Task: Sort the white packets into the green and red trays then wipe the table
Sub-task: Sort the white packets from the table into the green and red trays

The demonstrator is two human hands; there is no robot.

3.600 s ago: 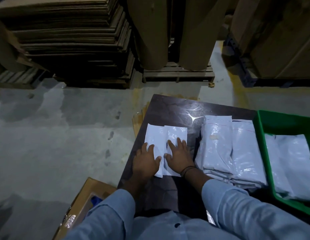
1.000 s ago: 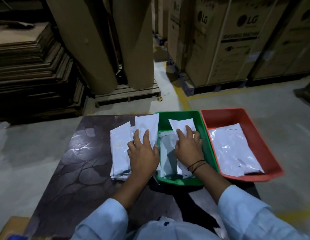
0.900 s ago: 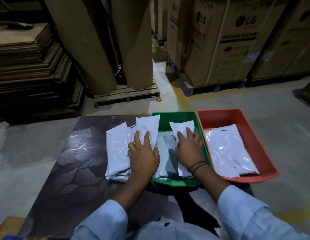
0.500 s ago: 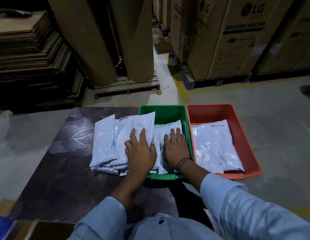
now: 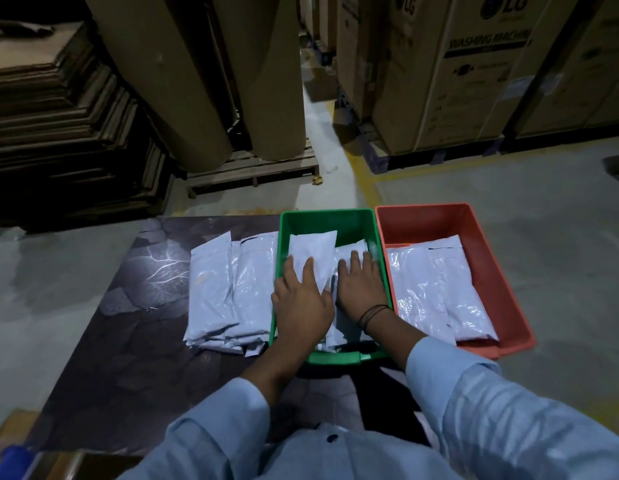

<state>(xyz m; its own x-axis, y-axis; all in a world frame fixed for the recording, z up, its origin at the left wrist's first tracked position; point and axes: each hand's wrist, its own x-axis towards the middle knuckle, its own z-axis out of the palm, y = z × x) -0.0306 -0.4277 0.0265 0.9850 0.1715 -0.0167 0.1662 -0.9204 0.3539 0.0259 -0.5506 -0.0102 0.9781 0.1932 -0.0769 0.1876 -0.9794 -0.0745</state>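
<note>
Dim warehouse, cardboard rolls (image 5: 183, 81) and boxes (image 5: 474, 81) beyond a dark table (image 5: 128, 341). Left hand (image 5: 301, 303) flat, fingers straight, pressed on a white packet (image 5: 311, 247) inside the green tray (image 5: 335, 357). Right hand (image 5: 361, 289) just beside it, likewise flat, fingers spread on a second packet (image 5: 349, 251) in the same tray. Left of the left hand, a stack (image 5: 228, 289) on the table, against the tray. Right of the right hand, the red tray (image 5: 474, 216) with more packets (image 5: 436, 289).
</note>
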